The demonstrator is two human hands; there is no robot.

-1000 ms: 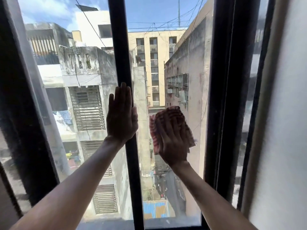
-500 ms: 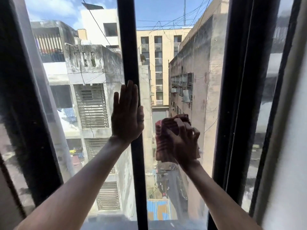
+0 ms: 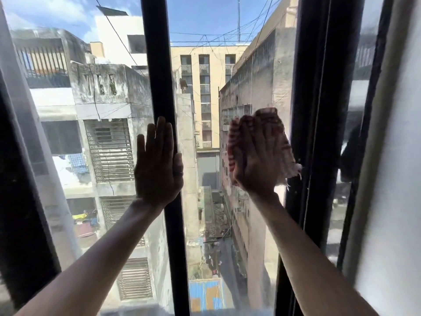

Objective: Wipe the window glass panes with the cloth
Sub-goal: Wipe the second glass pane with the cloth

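Observation:
My right hand (image 3: pixel 254 160) presses a red-and-white checked cloth (image 3: pixel 281 142) flat against the right glass pane (image 3: pixel 205 213), close to the pane's right edge. The cloth's frayed corner sticks out toward the dark right frame (image 3: pixel 305 110). My left hand (image 3: pixel 158 165) lies flat and open, fingers together, on the black centre bar (image 3: pixel 175 247) and the edge of the left glass pane (image 3: pixel 102 167).
A thick dark frame post (image 3: pixel 20 201) bounds the left pane on the left. Right of the right frame is a narrow glass strip (image 3: pixel 346 201) and a white wall (image 3: pixel 391 201). Beyond the glass are buildings and an alley far below.
My right hand has slid the cloth up and to the right across the right pane, from near the centre bar toward the right frame, and flattened out. The left hand stays on the bar.

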